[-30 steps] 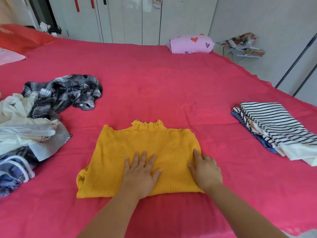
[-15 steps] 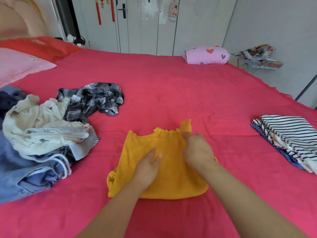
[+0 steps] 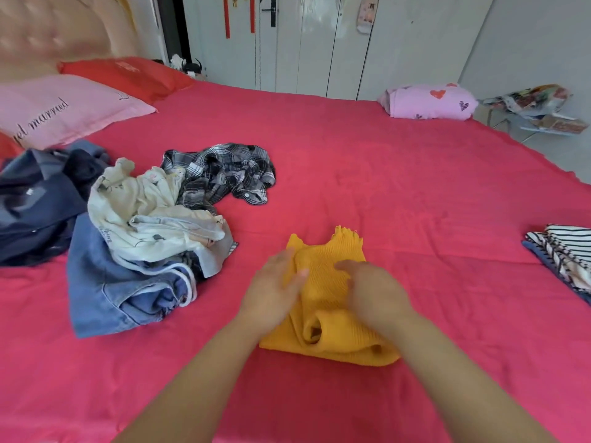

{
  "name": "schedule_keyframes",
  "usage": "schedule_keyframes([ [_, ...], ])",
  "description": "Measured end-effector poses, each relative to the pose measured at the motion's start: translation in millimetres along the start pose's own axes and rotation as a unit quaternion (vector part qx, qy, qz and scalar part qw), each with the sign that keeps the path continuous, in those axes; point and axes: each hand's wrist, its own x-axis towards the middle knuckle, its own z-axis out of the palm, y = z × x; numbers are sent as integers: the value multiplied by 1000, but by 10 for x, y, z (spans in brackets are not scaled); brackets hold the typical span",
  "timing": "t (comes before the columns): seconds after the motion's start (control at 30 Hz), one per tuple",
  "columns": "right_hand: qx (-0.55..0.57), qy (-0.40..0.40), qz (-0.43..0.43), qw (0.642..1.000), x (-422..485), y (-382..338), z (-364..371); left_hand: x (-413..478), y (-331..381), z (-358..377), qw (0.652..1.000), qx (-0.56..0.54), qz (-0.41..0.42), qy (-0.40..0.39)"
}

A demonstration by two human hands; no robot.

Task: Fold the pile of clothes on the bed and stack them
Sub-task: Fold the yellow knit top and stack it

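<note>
A yellow ribbed top (image 3: pixel 332 330) lies on the red bedspread (image 3: pixel 383 193), folded into a narrow strip with its frilled collar pointing away from me. My left hand (image 3: pixel 275 290) touches its left side with straight fingers. My right hand (image 3: pixel 374 290) rests on the right half, fingers relaxed. To the left lies the unfolded pile (image 3: pixel 137 238): jeans, a cream printed garment, dark blue clothes and a black-and-white plaid shirt (image 3: pixel 224 174). At the right edge sits a folded stack with a striped top (image 3: pixel 566 251) uppermost.
Pink pillow (image 3: pixel 60 110) and red pillow (image 3: pixel 128 75) lie at the headboard, far left. A pink heart-print bundle (image 3: pixel 428 102) sits at the far corner. Beyond the bed's right edge stands a small rack with bags (image 3: pixel 537 110). White wardrobe doors (image 3: pixel 319 43) line the back wall.
The top's right half has been folded over to the left, making it narrower. Both hands moved onto the folded strip. My view has swung left and up, showing more of the pile and pillows.
</note>
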Motion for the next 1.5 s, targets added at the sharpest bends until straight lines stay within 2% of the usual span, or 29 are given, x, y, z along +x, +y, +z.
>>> schedule_keyframes([
  [0.03, 1, -5, 23, 1000, 28, 206, -5, -16, 95, 75, 997, 29, 40, -66],
  [0.1, 45, -37, 27, 998, -10, 535, 24, -52, 263, 218, 964, 135, 109, -203],
  [0.13, 86, -64, 16, 994, -64, 644, 37, -68, 321, 268, 941, 184, 134, -251],
  [0.2, 174, -107, -15, 979, -206, 768, 99, -80, 328, 335, 905, 262, 163, -291],
  [0.3, 158, -141, -51, 976, -371, 797, 289, -57, 194, 306, 872, 343, 178, -302],
  [0.4, 86, -47, -78, 992, -429, 722, 426, -49, 166, 166, 864, 370, 192, -284],
  [0.5, 71, 26, -77, 994, -482, 615, 446, -32, 321, -65, 862, 410, 213, -210],
  [0.57, 40, 56, -77, 995, -548, 559, 478, -62, 335, -168, 838, 439, 299, -123],
  [0.6, 27, 65, -81, 994, -587, 534, 509, -112, 317, -191, 824, 451, 324, -114],
  [0.67, 15, 52, -79, 995, -648, 514, 599, -262, 143, -138, 810, 469, 320, -144],
  [0.7, 10, 35, -73, 997, -664, 523, 644, -363, 48, -72, 809, 475, 304, -163],
  [0.73, 4, 16, -67, 998, -678, 536, 673, -438, -23, -1, 826, 457, 281, -174],
  [0.77, 3, 5, -63, 998, -682, 550, 683, -508, -32, 52, 854, 425, 230, -191],
  [0.83, 12, 3, -59, 998, -671, 561, 659, -565, -35, 143, 890, 365, 116, -248],
  [0.9, 11, 4, -60, 998, -663, 561, 620, -553, 34, 166, 904, 346, 95, -232],
  [1.03, 47, 10, -46, 998, -641, 573, 603, -352, 300, -4, 894, 387, 166, -152],
  [1.1, 62, 25, -43, 997, -653, 565, 619, -240, 363, -104, 854, 435, 266, -103],
  [1.17, 52, 28, -52, 997, -673, 547, 641, -260, 302, -131, 821, 471, 301, -121],
  [1.23, 26, 7, -65, 998, -694, 538, 662, -398, 105, -87, 801, 510, 249, -189],
  [1.37, -20, -79, -89, 993, -646, 549, 573, -504, -3, -48, 834, 447, 64, -317],
  [1.43, 44, -75, -86, 992, -549, 553, 464, -358, 207, -64, 866, 403, 68, -288],
  [1.5, 145, -13, -70, 987, -416, 538, 375, -184, 366, -33, 915, 326, 68, -228],
])
